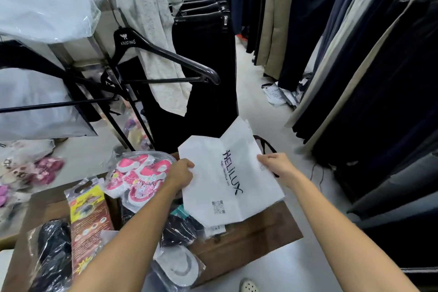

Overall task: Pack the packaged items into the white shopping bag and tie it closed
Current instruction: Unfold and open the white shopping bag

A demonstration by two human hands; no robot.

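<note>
A flat white shopping bag (227, 178) with black lettering and a QR code hangs above the far end of a brown wooden table (251, 237). My left hand (181, 173) grips its left edge and my right hand (276, 165) pinches its right edge. Packaged items lie on the table: pink children's shoes in clear plastic (139, 178), a yellow and red carded pack (90, 223), a black item in plastic (53, 253), a dark bagged item (177, 230) and a white and grey item in plastic (180, 265).
A clothes rack with black hangers (163, 54) and a pale garment (151, 42) stands behind the table. Dark trousers hang along the right side (367, 78). More bagged goods lie at the left (28, 168). A pale floor aisle (256, 92) runs ahead.
</note>
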